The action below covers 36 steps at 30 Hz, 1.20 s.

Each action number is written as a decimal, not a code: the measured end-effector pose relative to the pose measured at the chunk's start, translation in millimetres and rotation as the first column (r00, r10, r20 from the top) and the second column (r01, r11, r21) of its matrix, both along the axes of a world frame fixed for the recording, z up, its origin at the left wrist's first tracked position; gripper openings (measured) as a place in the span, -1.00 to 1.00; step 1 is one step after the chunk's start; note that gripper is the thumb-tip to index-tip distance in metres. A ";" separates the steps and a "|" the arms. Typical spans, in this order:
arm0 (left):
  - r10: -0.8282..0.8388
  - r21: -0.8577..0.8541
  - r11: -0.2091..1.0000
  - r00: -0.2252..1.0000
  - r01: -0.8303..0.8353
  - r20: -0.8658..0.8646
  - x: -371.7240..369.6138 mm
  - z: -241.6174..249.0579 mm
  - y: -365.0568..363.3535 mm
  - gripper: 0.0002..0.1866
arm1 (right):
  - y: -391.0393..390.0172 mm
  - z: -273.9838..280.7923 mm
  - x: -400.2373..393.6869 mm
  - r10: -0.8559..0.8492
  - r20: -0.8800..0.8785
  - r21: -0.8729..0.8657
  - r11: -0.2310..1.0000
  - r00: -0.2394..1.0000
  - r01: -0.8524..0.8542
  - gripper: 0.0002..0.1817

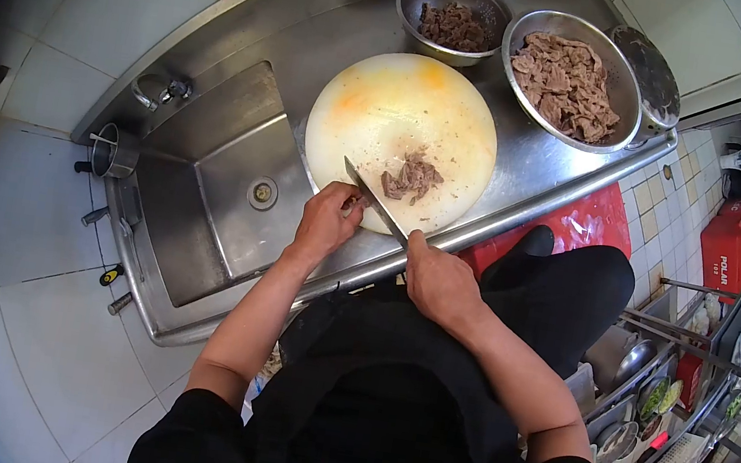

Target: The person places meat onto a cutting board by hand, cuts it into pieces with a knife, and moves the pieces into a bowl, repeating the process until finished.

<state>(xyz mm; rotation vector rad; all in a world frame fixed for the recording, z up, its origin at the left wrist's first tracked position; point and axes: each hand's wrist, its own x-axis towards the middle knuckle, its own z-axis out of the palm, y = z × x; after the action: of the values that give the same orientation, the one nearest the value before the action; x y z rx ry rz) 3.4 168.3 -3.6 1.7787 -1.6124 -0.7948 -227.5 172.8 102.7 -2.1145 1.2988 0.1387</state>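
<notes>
right hand (440, 280) wrapped tight round the knife (375, 201) handle, blade lying across the near edge of the board (389, 110) — left hand (326, 220) curled at that same edge, fingertips pinching down a bit of meat just beside the blade. sliced meat (413, 178) piled near the board's middle. beyond the board, two bowls (566, 79) of meat; sink (222, 200) left of it.

right hand (438, 280) gripping knife (373, 198), left hand (326, 218) on meat (412, 178), cutting board (389, 110)
</notes>
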 end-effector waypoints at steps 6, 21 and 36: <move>0.015 -0.024 1.000 1.000 -0.014 0.005 -1.1 -4.3 0.8 -0.76 | -6.0 -19.8 8.5 0.033 0.037 -0.056 0.998 0.999 -0.031 -0.86; 0.190 -0.054 0.980 0.982 -0.190 -0.005 2.6 -4.7 -1.4 -0.77 | 6.4 -30.8 -30.8 -0.042 0.050 0.021 0.999 0.998 0.041 -0.84; -0.080 -0.098 0.992 0.997 0.082 0.018 -39.8 -11.5 -37.3 -0.54 | -54.7 10.6 -93.7 -0.272 0.197 -0.147 0.942 0.942 0.303 -0.79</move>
<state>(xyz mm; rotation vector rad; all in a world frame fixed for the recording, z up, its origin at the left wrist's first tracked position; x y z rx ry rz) -36.4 131.0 -15.1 1.6626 -1.7124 -0.7277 -321.2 118.1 113.3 -1.9966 1.5423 -0.2903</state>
